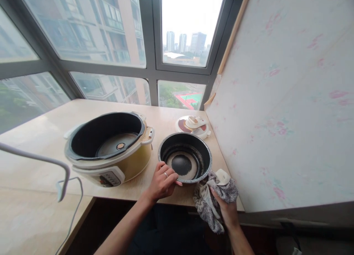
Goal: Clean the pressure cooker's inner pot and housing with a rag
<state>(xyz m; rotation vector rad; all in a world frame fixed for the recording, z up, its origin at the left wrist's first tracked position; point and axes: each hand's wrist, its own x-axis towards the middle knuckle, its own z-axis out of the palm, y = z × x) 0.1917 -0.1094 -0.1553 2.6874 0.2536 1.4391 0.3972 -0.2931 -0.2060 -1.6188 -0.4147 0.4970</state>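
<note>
Head view: left hand (164, 181) is gripping the near rim of the black inner pot (181, 162), back of hand facing up, fingers curling at the rim, ring (165, 175) showing. Left forearm (132, 220) is slanting up and rightward from the bottom edge. Pot is standing upright just beyond that hand. Right hand (227, 209) is clutching a bunched grey-white cloth (206, 199), thumb pressing on it, other fingers mostly hiding; right forearm (240, 237) is slanting up and leftward. Cloth is hanging just beside the pot's near right rim; can't tell if touching. Lidless cooker body (139, 161) is standing left of the left hand. Lid (193, 125) is lying beyond both hands, behind the pot, on the pale tabletop (163, 116).
</note>
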